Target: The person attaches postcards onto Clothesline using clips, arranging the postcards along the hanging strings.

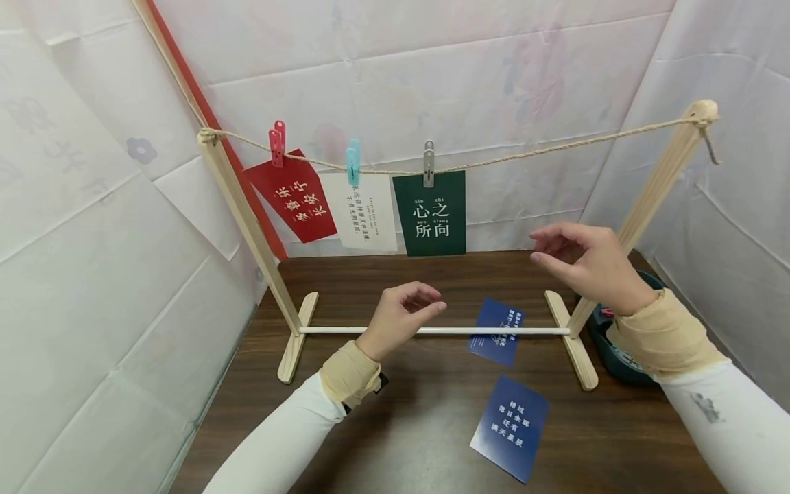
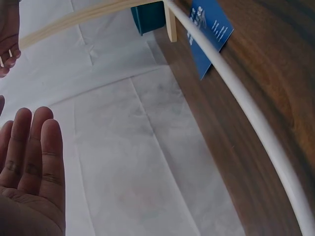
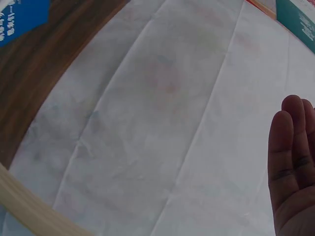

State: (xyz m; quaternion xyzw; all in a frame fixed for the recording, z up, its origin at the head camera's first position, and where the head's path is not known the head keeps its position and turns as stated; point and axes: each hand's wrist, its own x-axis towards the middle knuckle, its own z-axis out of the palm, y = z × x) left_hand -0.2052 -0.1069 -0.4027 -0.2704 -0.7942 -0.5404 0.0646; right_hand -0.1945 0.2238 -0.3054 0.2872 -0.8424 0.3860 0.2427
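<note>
Both hands are held in the air with nothing in them. The left hand (image 1: 404,317) is above the white rod (image 1: 432,331) of a wooden stand, fingers loosely bent. Near the stand's right post (image 1: 660,175) hovers the right hand (image 1: 589,264), its thumb and fingers apart. From the rope (image 1: 524,159) hang three cards: a red card (image 1: 293,199) under a red clothespin (image 1: 277,144), a white card (image 1: 364,219) under a light blue clothespin (image 1: 352,162), and a dark green card (image 1: 432,230) under a grey clothespin (image 1: 428,165).
Two blue cards lie on the dark wooden table (image 1: 401,439): one blue card (image 1: 509,425) in front, another blue card (image 1: 503,315) partly beneath the rod. A dark green basket (image 1: 617,360) with a red item inside stands right of the stand, partly hidden by the right arm.
</note>
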